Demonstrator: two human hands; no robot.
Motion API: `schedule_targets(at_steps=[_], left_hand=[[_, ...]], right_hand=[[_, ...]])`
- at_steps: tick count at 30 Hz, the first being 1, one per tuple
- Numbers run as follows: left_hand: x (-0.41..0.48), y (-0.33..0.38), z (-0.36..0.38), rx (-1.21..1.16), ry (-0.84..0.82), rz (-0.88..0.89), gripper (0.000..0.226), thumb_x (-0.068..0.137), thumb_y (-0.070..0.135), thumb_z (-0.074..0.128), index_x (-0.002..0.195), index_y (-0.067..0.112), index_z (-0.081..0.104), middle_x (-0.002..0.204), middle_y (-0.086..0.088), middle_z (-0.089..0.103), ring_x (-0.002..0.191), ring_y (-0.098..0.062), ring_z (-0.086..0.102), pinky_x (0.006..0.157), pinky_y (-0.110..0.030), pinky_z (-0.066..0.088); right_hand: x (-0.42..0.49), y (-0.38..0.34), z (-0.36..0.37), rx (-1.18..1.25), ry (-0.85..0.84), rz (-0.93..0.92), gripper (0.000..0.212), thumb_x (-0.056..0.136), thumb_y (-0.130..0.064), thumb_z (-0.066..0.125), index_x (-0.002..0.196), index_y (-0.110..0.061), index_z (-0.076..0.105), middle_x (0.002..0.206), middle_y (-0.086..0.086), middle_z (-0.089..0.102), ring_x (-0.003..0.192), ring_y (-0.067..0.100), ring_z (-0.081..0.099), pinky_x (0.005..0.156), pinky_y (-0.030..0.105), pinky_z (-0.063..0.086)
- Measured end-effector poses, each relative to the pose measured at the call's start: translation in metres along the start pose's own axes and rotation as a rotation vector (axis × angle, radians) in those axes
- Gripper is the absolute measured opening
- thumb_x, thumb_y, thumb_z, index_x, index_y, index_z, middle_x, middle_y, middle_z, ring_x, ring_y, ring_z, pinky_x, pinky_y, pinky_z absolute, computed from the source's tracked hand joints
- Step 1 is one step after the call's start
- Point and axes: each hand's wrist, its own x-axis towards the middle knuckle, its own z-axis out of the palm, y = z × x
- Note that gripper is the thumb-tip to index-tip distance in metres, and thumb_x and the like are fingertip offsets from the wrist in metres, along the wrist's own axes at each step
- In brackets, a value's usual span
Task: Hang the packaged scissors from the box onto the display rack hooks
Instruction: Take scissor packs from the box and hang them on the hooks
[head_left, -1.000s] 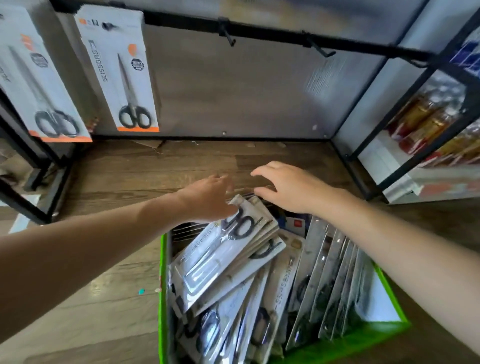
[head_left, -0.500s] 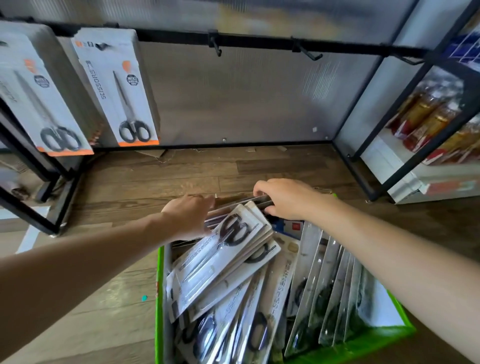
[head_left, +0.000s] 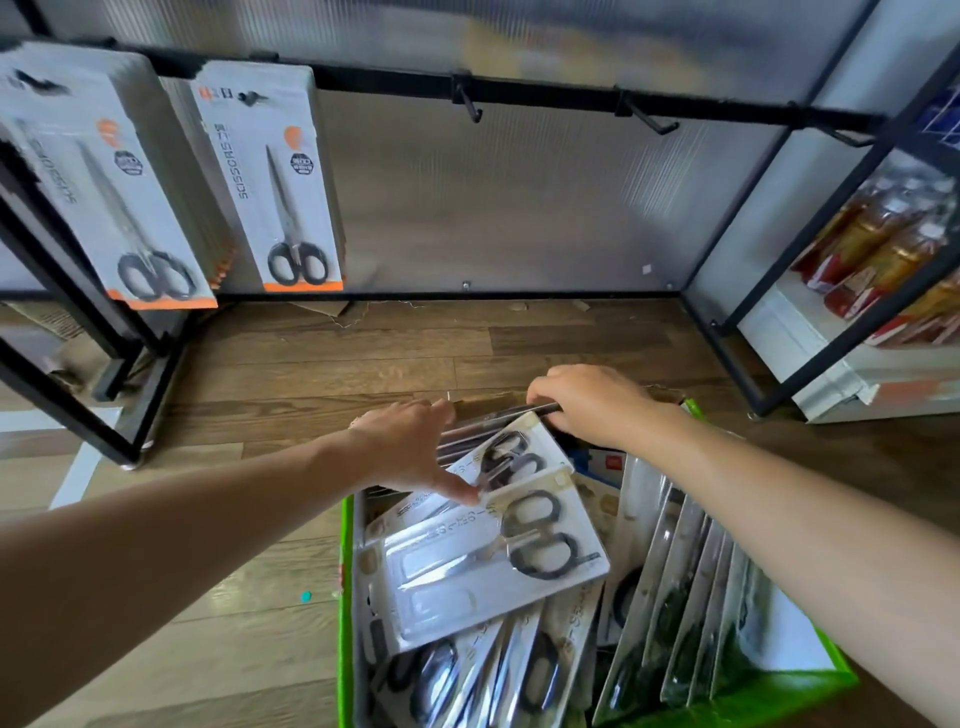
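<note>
A green box (head_left: 345, 597) on the floor holds several packaged scissors with black handles. My left hand (head_left: 410, 447) and my right hand (head_left: 592, 402) both grip a stack of scissor packs (head_left: 511, 447) at the box's far end, the left on its left edge, the right curled over its top edge. Another pack (head_left: 483, 566) lies loose on top of the pile below them. Above, the black rack bar carries two bare hooks (head_left: 467, 104) (head_left: 647, 117). Packs of scissors (head_left: 275, 176) hang on the left hooks.
A second hung stack of scissors (head_left: 98, 182) fills the far left. A black rack frame (head_left: 119, 384) stands at the left. On the right a shelf holds bottled goods (head_left: 878, 244). The wooden floor (head_left: 415, 343) runs between box and back panel.
Both hands have come down from above the packs and closed on the stack at the box's far end. One pack has slid down off the stack onto the pile.
</note>
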Motion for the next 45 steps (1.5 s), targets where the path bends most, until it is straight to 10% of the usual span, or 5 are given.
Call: schedule_targets(at_steps=[13,20,30,40,45], left_hand=[[0.014,-0.02,-0.018,-0.135,0.324,-0.064,0.019,0.084,0.019,0.068,0.102,0.021,0.063,0.098,0.0,0.067,0.086,-0.021,0.06,0.067,-0.03,0.051],[0.006,-0.028,0.001,0.192,0.618,0.427,0.014,0.079,0.015,0.068,0.09,0.015,0.06,0.082,0.002,0.062,0.064,-0.02,0.057,0.046,-0.02,0.033],[0.004,-0.014,-0.004,0.445,0.933,0.801,0.015,0.09,0.029,0.054,0.09,0.021,0.042,0.081,-0.004,0.061,0.069,-0.025,0.057,0.056,-0.036,0.045],[0.013,-0.023,-0.003,0.449,1.019,0.5,0.04,0.074,0.028,0.07,0.107,0.019,0.048,0.111,-0.011,0.062,0.102,-0.03,0.052,0.077,-0.042,0.044],[0.015,-0.022,-0.018,-0.15,0.883,0.0,0.074,0.073,0.027,0.081,0.134,0.009,0.044,0.131,-0.013,0.049,0.119,-0.032,0.048,0.094,-0.047,0.046]], right_hand=[[-0.005,-0.002,-0.054,0.395,0.253,-0.203,0.015,0.084,-0.037,0.073,0.095,-0.027,0.071,0.091,-0.01,0.061,0.084,0.012,0.056,0.075,0.037,0.051],[-0.008,0.005,-0.06,0.998,-0.241,-0.164,0.06,0.075,-0.077,0.057,0.092,-0.023,0.076,0.096,0.0,0.07,0.096,0.016,0.064,0.091,0.036,0.054],[-0.002,-0.005,-0.045,0.638,-0.36,0.057,0.034,0.09,-0.054,0.059,0.114,-0.033,0.068,0.107,-0.012,0.067,0.099,0.009,0.061,0.073,0.029,0.051],[0.006,-0.003,-0.036,0.983,-0.246,0.092,0.023,0.091,-0.023,0.069,0.11,-0.01,0.066,0.106,0.011,0.073,0.099,0.023,0.07,0.088,0.039,0.057],[0.01,0.001,-0.035,1.226,-0.133,0.097,0.012,0.096,-0.01,0.059,0.105,-0.012,0.066,0.102,0.006,0.075,0.1,0.023,0.07,0.092,0.042,0.055]])
